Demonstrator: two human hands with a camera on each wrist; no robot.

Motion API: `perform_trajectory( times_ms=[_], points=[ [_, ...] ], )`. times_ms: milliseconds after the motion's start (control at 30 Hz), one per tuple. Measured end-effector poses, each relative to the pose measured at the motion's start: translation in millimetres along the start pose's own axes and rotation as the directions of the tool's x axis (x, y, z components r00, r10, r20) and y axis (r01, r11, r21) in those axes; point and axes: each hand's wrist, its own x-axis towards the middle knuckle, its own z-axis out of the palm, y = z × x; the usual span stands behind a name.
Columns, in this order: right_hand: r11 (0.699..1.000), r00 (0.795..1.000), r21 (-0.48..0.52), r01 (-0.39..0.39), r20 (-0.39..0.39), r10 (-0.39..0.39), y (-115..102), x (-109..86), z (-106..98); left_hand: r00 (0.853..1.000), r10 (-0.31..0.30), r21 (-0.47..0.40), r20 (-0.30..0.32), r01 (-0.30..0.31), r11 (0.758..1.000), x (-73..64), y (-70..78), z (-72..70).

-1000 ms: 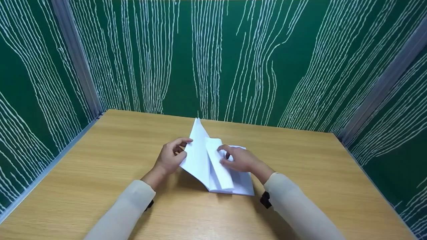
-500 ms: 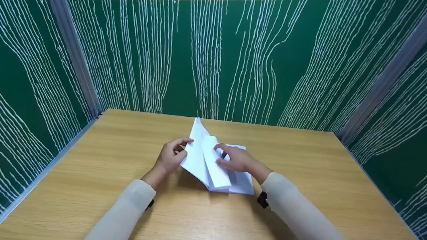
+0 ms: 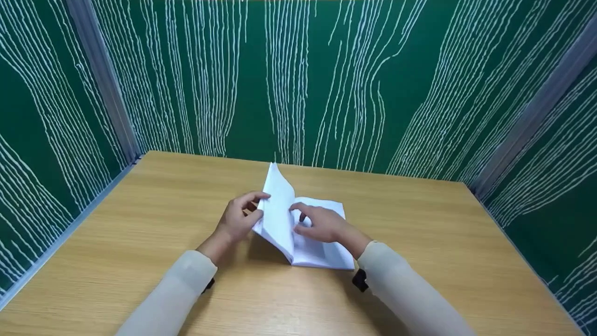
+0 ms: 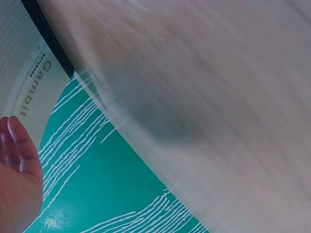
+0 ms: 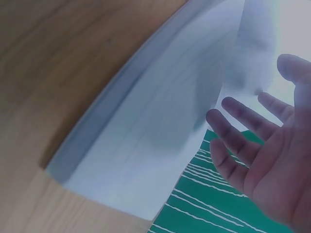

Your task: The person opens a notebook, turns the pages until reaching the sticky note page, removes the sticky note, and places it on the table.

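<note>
Apparently only partway through the Gambit notebook (image 3: 285, 240) open on the bench (image 3: 186, 200), pinches the raised leaves (image 3: 278, 205) aslant in the left grip (image 3: 238, 218) and holds the right grip (image 3: 324, 224) loosely spread over flat pages (image 3: 322, 256) seemingly unturned.

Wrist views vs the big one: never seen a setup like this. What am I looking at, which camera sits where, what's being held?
No machine here, just one person's bare left hand and right hand. The large picture comes from a camera worn on the head, looking forward and down; the two small ones come from a camera on each wrist, so they look tilted and close-up. On the wood-grained table lies an open notebook. The left hand pinches its raised side by the outer edge; the left wrist view catches its cover, printed "Gambit". The right hand is over the other side, fingers loosely bent; whether it touches paper is hard to tell. Behind is a green wall with wavy white lines.
</note>
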Motion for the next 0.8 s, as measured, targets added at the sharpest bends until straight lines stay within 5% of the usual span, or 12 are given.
perform_trajectory(
  times_ms=[500,633,800],
  points=[
    [0.999,0.998,0.023,-0.023,-0.058,0.024,18.2,0.4,-3.0,1.000,-0.010,0.018,-0.004,0.010,1.000,1.4,3.1,-0.9],
    [0.993,0.984,0.040,-0.115,-0.133,0.119,33.4,-0.5,-4.5,1.000,-0.018,0.009,-0.006,0.018,1.000,1.1,3.0,-1.5],
    [0.961,0.941,-0.026,-0.275,-0.213,0.263,53.5,-2.4,-1.8,0.999,-0.039,-0.004,-0.001,0.039,0.999,-2.8,11.3,-4.5]
  ],
)
